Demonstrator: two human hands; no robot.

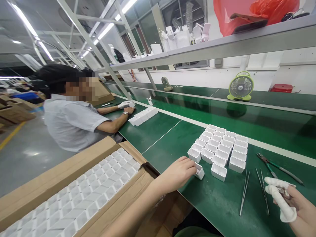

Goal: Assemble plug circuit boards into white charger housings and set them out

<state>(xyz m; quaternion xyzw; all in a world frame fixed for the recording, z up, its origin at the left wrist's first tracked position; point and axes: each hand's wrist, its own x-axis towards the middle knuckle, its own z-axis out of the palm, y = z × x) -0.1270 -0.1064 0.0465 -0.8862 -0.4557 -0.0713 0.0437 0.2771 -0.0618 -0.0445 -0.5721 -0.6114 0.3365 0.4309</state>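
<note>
My left hand (179, 172) is closed on a small white open-topped plastic box (200, 171) at the near edge of the green bench. Beyond it stand several rows of the same white boxes (214, 144), with one box (219, 171) at their near end, right of my left hand. My right hand (283, 199), with white finger cots on its thumb and a finger, is at the lower right. Its fingers are curled together around something small and dark that I cannot make out. Beside that hand lie two pairs of tweezers (244, 194) and green-handled pliers (274, 167).
A cardboard carton (59, 168) packed with white boxes stands at the left, below the bench. Another person (74, 121) works farther along the bench beside a group of white boxes (144, 116). A green fan (240, 86) stands at the back, under a shelf (222, 49).
</note>
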